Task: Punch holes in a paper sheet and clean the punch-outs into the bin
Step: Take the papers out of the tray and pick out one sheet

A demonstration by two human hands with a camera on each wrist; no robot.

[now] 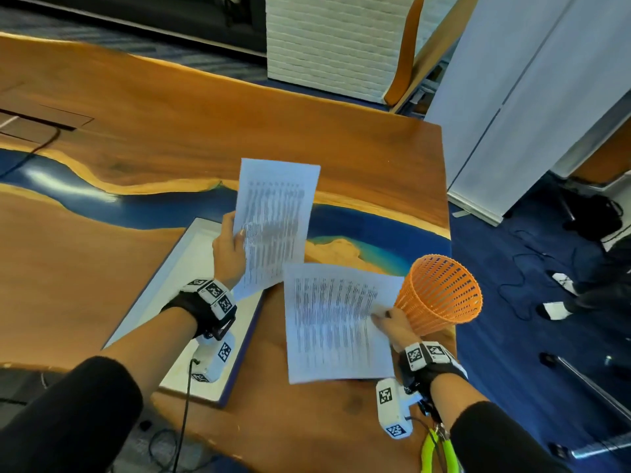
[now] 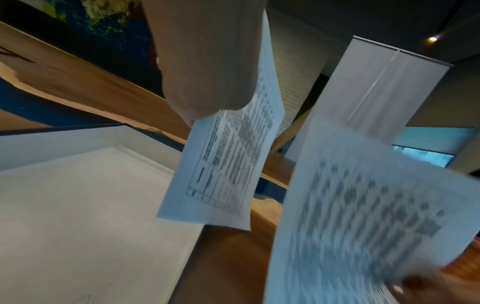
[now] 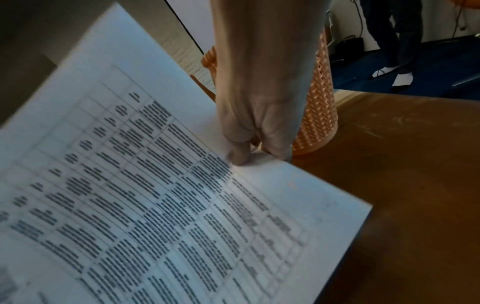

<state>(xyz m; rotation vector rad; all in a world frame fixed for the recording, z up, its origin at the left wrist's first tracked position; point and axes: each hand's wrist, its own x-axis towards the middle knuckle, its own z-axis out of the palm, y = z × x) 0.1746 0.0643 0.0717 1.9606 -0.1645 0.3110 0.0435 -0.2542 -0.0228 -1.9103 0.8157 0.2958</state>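
Note:
Each hand holds one printed paper sheet above the wooden table. My left hand (image 1: pixel 228 249) pinches the left edge of the far sheet (image 1: pixel 275 220), which hangs over the corner of a white tray (image 1: pixel 191 257). The same sheet (image 2: pixel 228 164) shows in the left wrist view. My right hand (image 1: pixel 392 324) pinches the right edge of the near sheet (image 1: pixel 336 322), just left of an orange mesh bin (image 1: pixel 440 291). In the right wrist view the fingers (image 3: pixel 240 153) grip that sheet (image 3: pixel 145 205) in front of the bin (image 3: pixel 320 115). No hole punch is in view.
The wooden table (image 1: pixel 136 138) with a blue resin stripe ends at its right edge (image 1: pixel 447 233) beside the bin. A green-handled tool (image 1: pixel 435 452) hangs near my right forearm. White panels (image 1: pixel 532 97) and a standing person's legs (image 3: pixel 389 41) are off to the right.

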